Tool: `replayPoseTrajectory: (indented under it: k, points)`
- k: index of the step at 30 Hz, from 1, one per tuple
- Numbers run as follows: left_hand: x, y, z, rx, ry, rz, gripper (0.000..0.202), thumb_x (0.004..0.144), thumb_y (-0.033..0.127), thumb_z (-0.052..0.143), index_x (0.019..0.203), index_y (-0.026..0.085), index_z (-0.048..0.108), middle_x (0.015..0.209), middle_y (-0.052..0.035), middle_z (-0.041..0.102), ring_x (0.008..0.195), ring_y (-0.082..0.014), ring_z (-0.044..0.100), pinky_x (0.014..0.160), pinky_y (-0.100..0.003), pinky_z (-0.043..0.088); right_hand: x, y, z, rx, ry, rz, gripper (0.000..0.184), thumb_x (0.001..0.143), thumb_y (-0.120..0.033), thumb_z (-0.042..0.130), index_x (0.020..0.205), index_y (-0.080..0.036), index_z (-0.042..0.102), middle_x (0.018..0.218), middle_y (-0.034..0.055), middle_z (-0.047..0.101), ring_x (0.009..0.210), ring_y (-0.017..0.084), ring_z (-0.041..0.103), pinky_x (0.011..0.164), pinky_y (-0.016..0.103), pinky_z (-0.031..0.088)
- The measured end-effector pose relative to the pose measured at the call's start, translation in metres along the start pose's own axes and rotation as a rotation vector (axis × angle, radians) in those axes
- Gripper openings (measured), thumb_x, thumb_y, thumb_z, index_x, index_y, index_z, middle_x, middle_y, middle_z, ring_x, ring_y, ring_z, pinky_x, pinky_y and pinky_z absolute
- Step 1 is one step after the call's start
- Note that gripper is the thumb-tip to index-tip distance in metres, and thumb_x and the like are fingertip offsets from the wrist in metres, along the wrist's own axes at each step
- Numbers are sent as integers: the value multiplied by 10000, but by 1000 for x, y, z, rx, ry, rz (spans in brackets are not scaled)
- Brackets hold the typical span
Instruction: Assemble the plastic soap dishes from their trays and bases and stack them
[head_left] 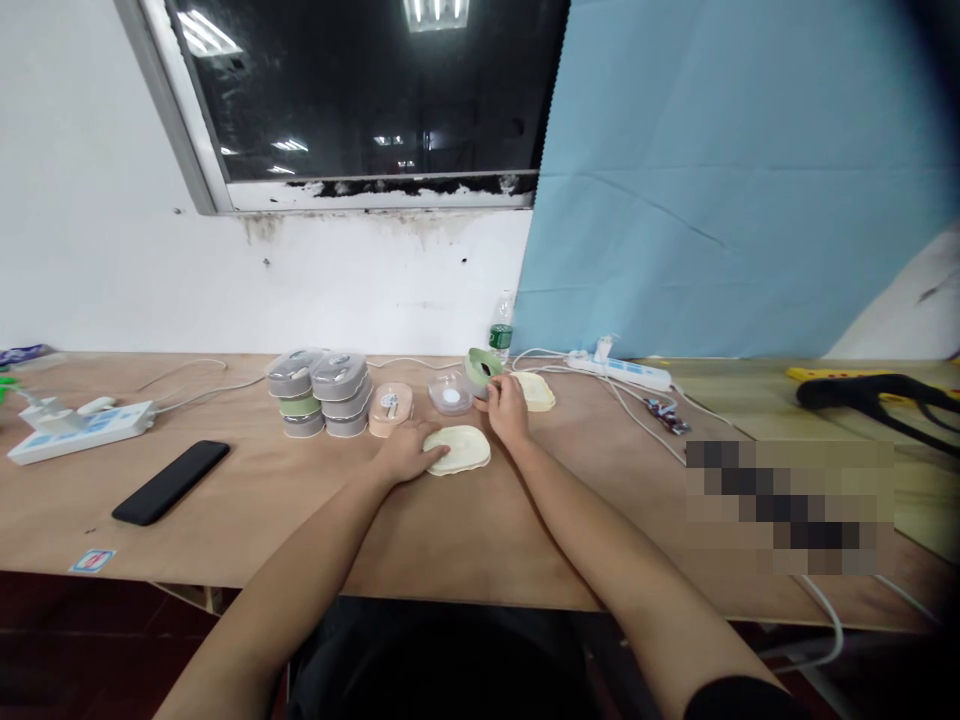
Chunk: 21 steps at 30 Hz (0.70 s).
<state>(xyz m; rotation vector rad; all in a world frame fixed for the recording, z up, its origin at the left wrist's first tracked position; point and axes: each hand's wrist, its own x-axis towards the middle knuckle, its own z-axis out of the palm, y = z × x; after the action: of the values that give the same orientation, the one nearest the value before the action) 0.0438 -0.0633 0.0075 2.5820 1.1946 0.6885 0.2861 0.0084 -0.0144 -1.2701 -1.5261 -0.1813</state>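
Observation:
My left hand rests at the left edge of a flat cream-coloured oval piece on the table, thumb laid over its top. Its other fingers are partly hidden. My right hand grips the rim of a green oval box part, tilted up on its edge. A dark spot shows inside it. Between the hands and the wall lies a clear plastic lid with a white round label. Another cream oval piece lies just right of my right hand. A closed peach box stands beyond my left hand.
Stacked grey and green lidded boxes stand left of the peach box. A water bottle is by the wall. Power strips with cables lie right and left. A black phone lies at left, small wrapped packets at right.

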Motion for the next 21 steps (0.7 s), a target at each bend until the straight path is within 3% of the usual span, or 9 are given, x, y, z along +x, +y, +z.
replayPoseTrajectory:
  k: [7, 14, 21]
  points:
    - [0, -3, 1, -7, -32, 51, 486, 861, 493, 528, 1209, 160, 596, 1187, -109, 628, 1077, -254, 579, 952, -367, 437, 1, 9, -1, -52, -30, 74, 162, 858, -233, 453, 939, -185, 585, 950, 99, 587, 951, 250, 510, 896, 423, 437]
    - [0, -3, 1, 7, -35, 66, 501, 863, 495, 526, 1217, 147, 593, 1191, -119, 625, 1073, -251, 581, 953, -366, 434, 0, 13, 5, -163, -167, 14, 213, 799, -160, 477, 925, -169, 648, 932, 112, 587, 952, 270, 506, 875, 415, 440]
    - [0, -3, 1, 11, -43, 62, 503, 864, 492, 525, 1226, 148, 586, 1189, -118, 624, 1074, -248, 579, 954, -367, 434, -1, 11, 4, -176, -88, 29, 141, 773, -189, 499, 873, -174, 597, 882, 95, 564, 892, 252, 489, 812, 384, 439]
